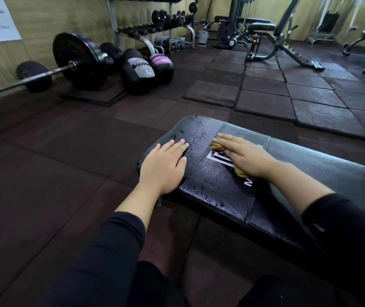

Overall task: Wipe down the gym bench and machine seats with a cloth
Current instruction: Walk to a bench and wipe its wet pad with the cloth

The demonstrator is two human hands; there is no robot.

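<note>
Two hands lie on the black bench pad (pixel 219 173): the left hand (pixel 166 167) rests flat with fingers straight, and the right hand (pixel 247 155) presses a tan cloth (pixel 218 147) under flattened fingers. Unwiped droplets (pixel 182 132) lie toward ten o'clock from the cloth, near the pad's far end, so the right hand is placed to sweep there. That pad's long axis runs from ten o'clock to four o'clock.

The cloth (pixel 218 147) lies mostly hidden under the right hand (pixel 246 155).

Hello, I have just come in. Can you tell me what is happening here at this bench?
A person is wiping a black padded gym bench. The right hand presses a crumpled tan cloth flat against the pad, near the white logo. The left hand rests open on the bench end. Water droplets are on the pad between and below the hands, so wiping is not finished.
</note>
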